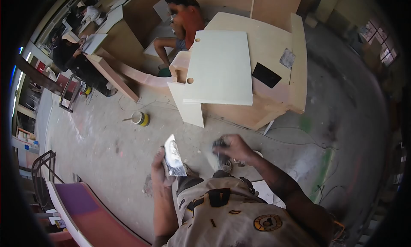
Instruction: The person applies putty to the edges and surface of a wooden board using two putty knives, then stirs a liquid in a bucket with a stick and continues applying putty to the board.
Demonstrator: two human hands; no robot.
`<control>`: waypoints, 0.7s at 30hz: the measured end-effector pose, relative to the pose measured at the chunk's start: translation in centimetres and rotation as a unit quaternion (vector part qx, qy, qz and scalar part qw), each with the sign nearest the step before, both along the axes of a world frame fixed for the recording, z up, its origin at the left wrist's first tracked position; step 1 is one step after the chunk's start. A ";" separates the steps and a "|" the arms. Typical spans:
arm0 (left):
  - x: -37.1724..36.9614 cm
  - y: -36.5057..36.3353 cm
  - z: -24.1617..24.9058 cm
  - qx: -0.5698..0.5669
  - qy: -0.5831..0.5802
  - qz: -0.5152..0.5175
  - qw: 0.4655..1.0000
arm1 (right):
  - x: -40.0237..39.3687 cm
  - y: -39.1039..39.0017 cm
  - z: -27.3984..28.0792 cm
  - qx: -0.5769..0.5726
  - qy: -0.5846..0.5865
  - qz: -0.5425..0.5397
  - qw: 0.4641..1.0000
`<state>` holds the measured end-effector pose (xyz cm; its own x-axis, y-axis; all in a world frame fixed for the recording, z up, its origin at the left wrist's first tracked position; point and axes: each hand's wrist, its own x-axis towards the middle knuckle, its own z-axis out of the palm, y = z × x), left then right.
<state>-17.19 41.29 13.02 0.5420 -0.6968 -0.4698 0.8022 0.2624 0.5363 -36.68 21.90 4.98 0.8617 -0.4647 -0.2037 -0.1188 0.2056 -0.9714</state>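
A flat, shiny metal plate smeared with white stands upright in the grasp of a worker's left hand, above the gray concrete floor of a cluttered workshop. The fingers close around the plate's lower left side. Just to the right, the right hand grips a dark-handled tool, its pale lower end blurred, held apart from the plate. The worker wears a beige shirt with dark patches and a round emblem. Beyond the hands, a yellow-and-black bucket sits on the floor, a stick jutting from its rim. Farther out, a large white board with two round holes lies across a pale wooden counter with angled sides, near a black rectangular sheet and a smaller gray square piece. A narrow pale panel slants down below the board's left edge. Behind the counter, a person in a red-orange sleeveless top sits low, while at left a person in dark clothing bends over a light panel. In the lower left corner curves a long purple-and-pink panel with a white rim.
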 end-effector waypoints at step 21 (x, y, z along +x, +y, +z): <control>-0.9 1.2 -1.9 -0.024 0.063 -0.025 0.997 | -7.4 -12.1 -6.9 -0.287 0.183 -0.522 0.782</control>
<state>-18.13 42.47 11.08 0.4448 -0.7452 -0.4969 0.8749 0.2429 0.4190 -44.09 9.85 -1.94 -0.1150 -0.9818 0.1513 -0.4684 -0.0807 -0.8798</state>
